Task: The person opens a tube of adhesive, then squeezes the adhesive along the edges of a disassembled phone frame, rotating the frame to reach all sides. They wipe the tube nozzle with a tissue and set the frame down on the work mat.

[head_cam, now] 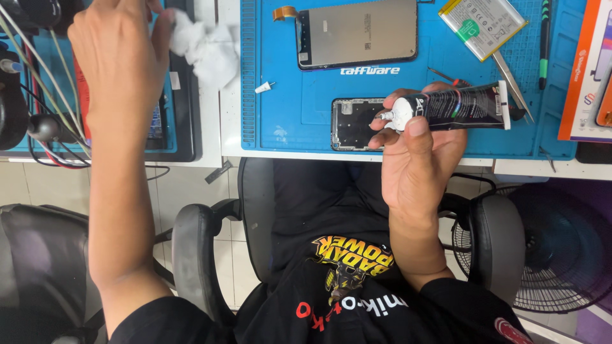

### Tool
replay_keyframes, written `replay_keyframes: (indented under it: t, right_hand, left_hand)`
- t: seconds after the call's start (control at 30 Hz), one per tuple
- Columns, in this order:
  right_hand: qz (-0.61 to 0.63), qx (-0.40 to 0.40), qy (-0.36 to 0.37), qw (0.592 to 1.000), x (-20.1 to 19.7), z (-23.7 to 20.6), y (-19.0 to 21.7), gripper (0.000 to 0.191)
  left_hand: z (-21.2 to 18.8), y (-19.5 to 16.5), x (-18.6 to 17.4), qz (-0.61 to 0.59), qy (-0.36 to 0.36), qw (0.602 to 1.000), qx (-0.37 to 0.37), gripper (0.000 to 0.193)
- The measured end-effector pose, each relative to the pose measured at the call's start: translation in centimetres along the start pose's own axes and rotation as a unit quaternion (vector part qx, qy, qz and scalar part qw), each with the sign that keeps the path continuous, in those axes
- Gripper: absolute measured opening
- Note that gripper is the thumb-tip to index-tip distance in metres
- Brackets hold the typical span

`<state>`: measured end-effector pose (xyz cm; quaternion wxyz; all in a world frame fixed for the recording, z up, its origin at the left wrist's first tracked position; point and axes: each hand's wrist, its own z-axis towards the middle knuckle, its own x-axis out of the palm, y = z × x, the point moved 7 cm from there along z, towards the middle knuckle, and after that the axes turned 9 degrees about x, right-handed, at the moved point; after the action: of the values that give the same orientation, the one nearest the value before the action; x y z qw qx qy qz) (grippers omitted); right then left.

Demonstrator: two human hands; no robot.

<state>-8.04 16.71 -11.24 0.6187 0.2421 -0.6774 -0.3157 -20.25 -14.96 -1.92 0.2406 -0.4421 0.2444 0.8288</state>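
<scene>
A: R hand (417,150)?
B: Closed round black tube (462,107), white nozzle pointing left, just above phone frame (356,123) on blue mat (287,95).
A: L hand (118,60)?
B: Reached out far left, fingers pinching white tissue (207,48) over the surface's edge.
A: Else?
B: Screen (357,32), battery (481,24) up top.

Phone repair bench: blue work mat (287,95)

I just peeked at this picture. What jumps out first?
The bright blue mat across the desk top stands out most, with a phone screen lying on it. The right hand holds a black tube in the middle. The left hand grips a white tissue at upper left.
</scene>
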Motion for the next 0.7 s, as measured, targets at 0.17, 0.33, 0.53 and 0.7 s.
replay_keyframes:
  t: [0.17,0.33,0.53,0.7]
  right_hand:
    - [-0.001,0.001,0.001,1.0,0.0,-0.1,-0.1,0.044]
    - [-0.001,0.004,-0.003,1.0,-0.1,-0.2,-0.1,0.046]
    - [0.001,0.012,-0.008,1.0,-0.1,-0.1,-0.1,0.049]
    - [-0.002,0.012,-0.002,1.0,0.1,-0.1,-0.1,0.05]
  left_hand:
    - [-0.8,0.6,0.0,-0.05,-0.031,0.998,0.011,0.012]
    - [-0.4,0.8,0.6,0.025,-0.029,0.999,-0.008,0.01]
    - [-0.5,-1.6,0.8,-0.068,0.011,0.998,0.0,0.033]
    - [-0.6,-7.2,2.7,-0.129,0.071,0.988,0.042,0.034]
